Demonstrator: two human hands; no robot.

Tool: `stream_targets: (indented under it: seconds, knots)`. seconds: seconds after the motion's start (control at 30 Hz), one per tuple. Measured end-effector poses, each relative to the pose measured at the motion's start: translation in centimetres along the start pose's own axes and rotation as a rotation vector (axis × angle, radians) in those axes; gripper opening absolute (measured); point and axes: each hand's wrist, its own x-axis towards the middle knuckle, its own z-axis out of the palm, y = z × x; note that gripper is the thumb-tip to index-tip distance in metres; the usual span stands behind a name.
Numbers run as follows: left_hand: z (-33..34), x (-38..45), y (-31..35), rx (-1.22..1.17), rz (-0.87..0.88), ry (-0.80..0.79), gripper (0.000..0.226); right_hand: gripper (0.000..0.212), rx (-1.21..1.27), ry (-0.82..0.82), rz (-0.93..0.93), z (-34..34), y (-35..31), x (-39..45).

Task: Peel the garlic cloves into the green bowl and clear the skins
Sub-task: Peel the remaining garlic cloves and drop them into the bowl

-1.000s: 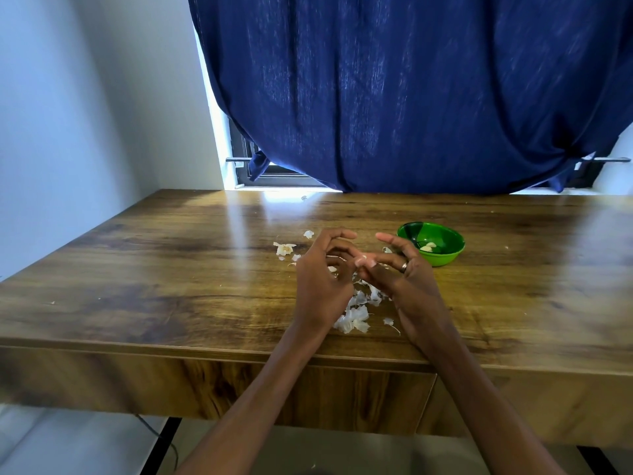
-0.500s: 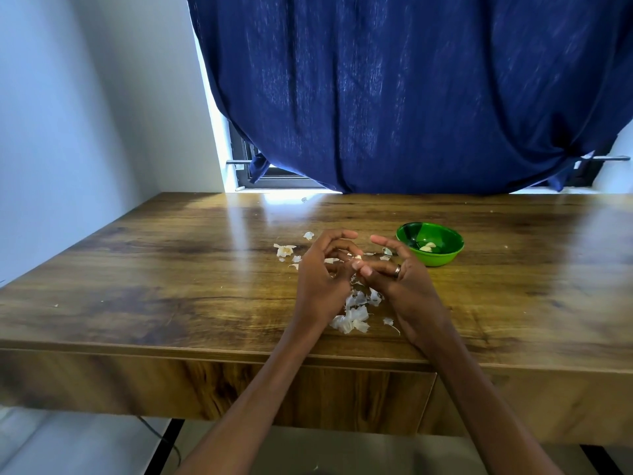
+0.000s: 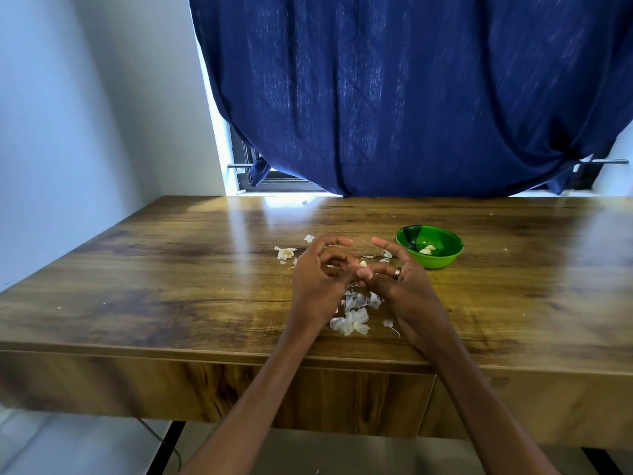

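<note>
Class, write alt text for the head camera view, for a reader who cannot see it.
Two hands, left hand and right hand, pinch a garlic clove together above a wooden table. Loose garlic skins lie beneath them, and a green bowl holding peeled cloves sits to the right, before a blue curtain.

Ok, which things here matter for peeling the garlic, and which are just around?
Part of the job: garlic clove pinched between left hand and right hand; green bowl; peeled cloves inside; skins.

Just around: wooden table; blue curtain.
</note>
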Motion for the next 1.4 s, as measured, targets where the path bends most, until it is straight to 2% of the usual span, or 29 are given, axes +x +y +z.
stream_targets:
  seconds: [0.13, 0.27, 0.47, 0.67, 0.83, 1.17, 1.4]
  knots:
    - [0.1, 0.1, -0.1, 0.015, 0.002, -0.017, 0.037, 0.068, -0.034, -0.030, 0.038, -0.2, 0.3, 0.1]
    - [0.1, 0.1, -0.2, 0.014, -0.029, -0.065, 0.027, 0.070, -0.100, -0.030, 0.020, -0.2, 0.4, 0.2]
    - [0.3, 0.3, -0.4, 0.078, 0.031, -0.093, 0.026, 0.082, -0.024, -0.021, 0.008, 0.1, 0.2, 0.2]
    - [0.3, 0.2, -0.4, 0.059, 0.026, -0.143, 0.023, 0.078, 0.014, -0.046, 0.032, -0.3, 0.7, 0.5]
    - [0.2, 0.4, -1.0, 0.066, 0.003, -0.248, 0.022, 0.069, -0.045, -0.098, 0.059, -0.6, 0.5, 0.3]
    - [-0.5, 0.6, -1.0, -0.106, -0.087, -0.411, 0.026, 0.069, 0.010, -0.166, 0.138, -0.8, 0.2, 0.2]
    - [-0.4, 0.2, -0.4, -0.106, -0.104, -0.413, 0.023, 0.069, 0.016, -0.173, 0.156, -0.8, 0.1, 0.2]
